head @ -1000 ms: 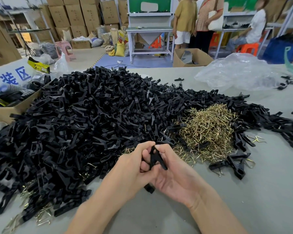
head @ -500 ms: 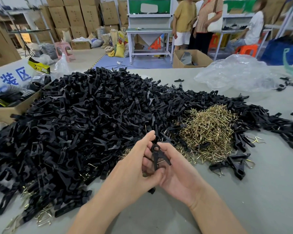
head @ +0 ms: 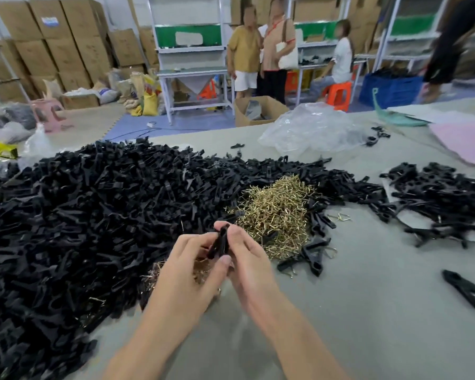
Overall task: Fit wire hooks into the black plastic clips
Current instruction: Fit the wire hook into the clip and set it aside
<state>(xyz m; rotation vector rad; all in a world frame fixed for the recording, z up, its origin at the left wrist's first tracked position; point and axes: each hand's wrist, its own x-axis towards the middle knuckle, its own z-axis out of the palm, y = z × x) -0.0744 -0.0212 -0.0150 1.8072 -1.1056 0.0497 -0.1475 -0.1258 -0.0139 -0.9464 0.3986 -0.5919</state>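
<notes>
The left hand (head: pixel 187 270) and right hand (head: pixel 248 259) meet above the grey table (head: pixel 368 325); their curled fingers pinch one slim black plastic clip (head: pixel 220 241), held nearly upright just in front of the heap of brass-coloured wire hooks (head: pixel 277 212); the left thumb hides its lower end; whether a hook sits in it cannot be made out; the large pile of loose black clips (head: pixel 88 215) is cut off at the left edge.

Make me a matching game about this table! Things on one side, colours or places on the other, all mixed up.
Things:
1 black clip
2 wire hooks pile
3 plastic bag
4 crate

Matches:
A gold
B blue
C held between the left hand and right hand
D see-through, at the table's far side

Pairs: 1-C, 2-A, 3-D, 4-B
</notes>
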